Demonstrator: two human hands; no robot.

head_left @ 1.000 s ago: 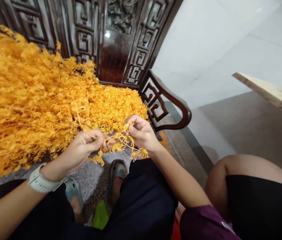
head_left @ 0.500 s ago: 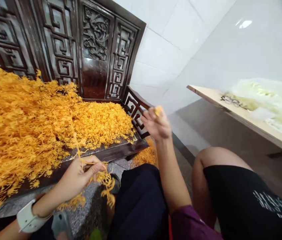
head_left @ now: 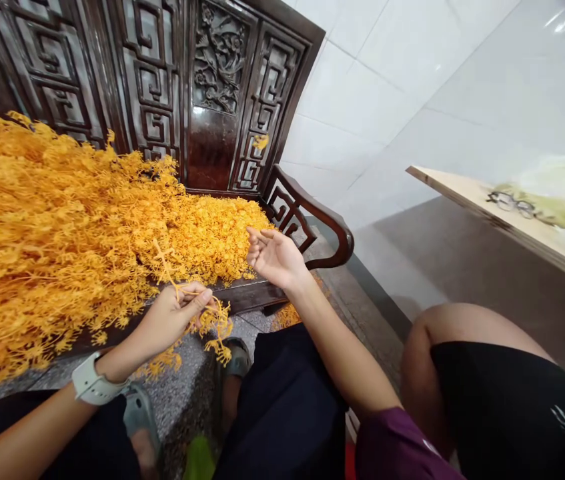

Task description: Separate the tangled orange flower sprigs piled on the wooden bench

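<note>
My left hand [head_left: 177, 317], with a pale watch on its wrist, is closed on a thin branching sprig of orange plastic [head_left: 219, 327]. Curly ends of the sprig dangle to the right of the thumb, and one stalk sticks up above the fingers. My right hand [head_left: 277, 257] is open, palm turned up and fingers apart, in front of the smaller pile of loose orange pieces [head_left: 227, 223]. A small orange piece [head_left: 261, 142] shows above that pile, against the bench back, apart from the hand. To the left rises a large heap of orange sprigs [head_left: 52, 247].
Both piles lie on a dark carved wooden bench [head_left: 212, 150] with a curved armrest [head_left: 345, 243]. More orange pieces [head_left: 287, 317] are on the floor beneath. At right, a wooden board [head_left: 452, 193] bears eyeglasses [head_left: 512, 202]; another person's knee [head_left: 482, 327] is below.
My right hand has swung left toward the smaller pile and opened; the orange piece at its fingertips has left it. The left hand still holds the sprig. The view has shifted left.
</note>
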